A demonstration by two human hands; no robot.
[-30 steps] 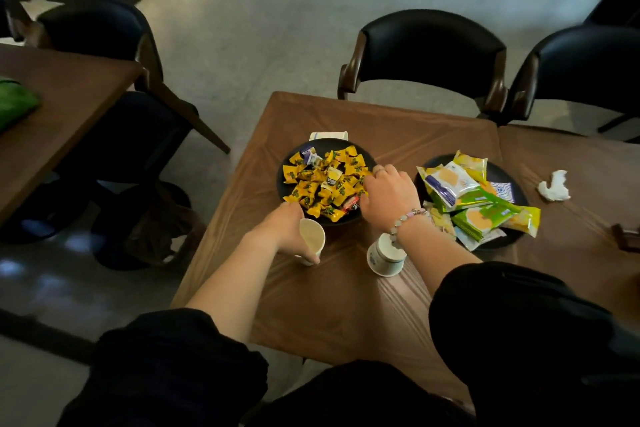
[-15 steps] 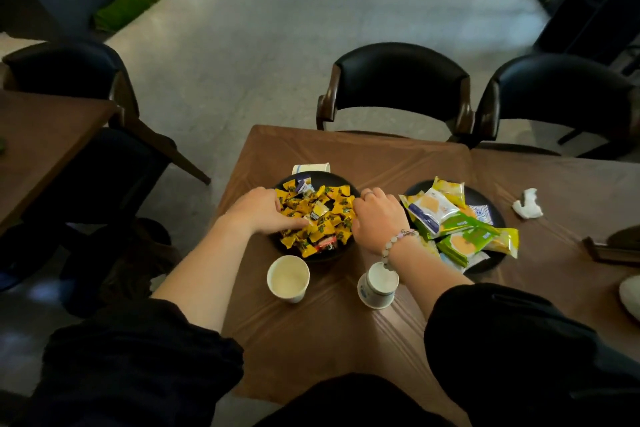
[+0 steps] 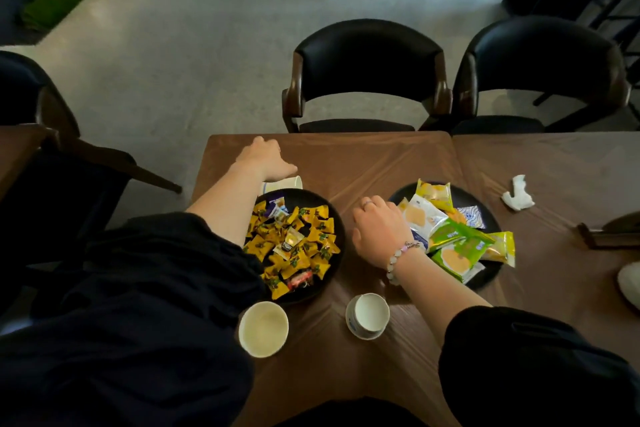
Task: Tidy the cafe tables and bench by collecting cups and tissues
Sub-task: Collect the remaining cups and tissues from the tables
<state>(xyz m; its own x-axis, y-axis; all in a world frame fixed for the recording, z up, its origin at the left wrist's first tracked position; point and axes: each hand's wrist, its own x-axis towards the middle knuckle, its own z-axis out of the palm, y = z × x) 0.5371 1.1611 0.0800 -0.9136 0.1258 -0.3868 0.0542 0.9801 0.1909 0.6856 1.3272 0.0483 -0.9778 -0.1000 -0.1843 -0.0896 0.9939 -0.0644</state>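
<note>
- Since the earlier frame, the left grip (image 3: pixel 266 158) has moved off the round black plate of yellow wrapped sweets (image 3: pixel 311 196). It is now over a white paper cup lying on its side (image 3: pixel 284 181) behind that plate; closure cannot be told.
- Upright white paper cup (image 3: pixel 263 329) and short white cup with blue mark (image 3: pixel 367 315): near edge of brown wooden bench (image 3: pixel 381 163).
- Right grip (image 3: pixel 379 232): between plates, fingers curled under; hold cannot be told.
- Crumpled white tissue (image 3: pixel 517 192): far right.

No text can be read. Print on the green snack packets (image 3: pixel 459 246) on the right plate (image 3: pixel 487 277) is blurred. The blue marking on the near right cup (image 3: pixel 367 315) and the candy wrappers (image 3: pixel 294 243) is illegible.
</note>
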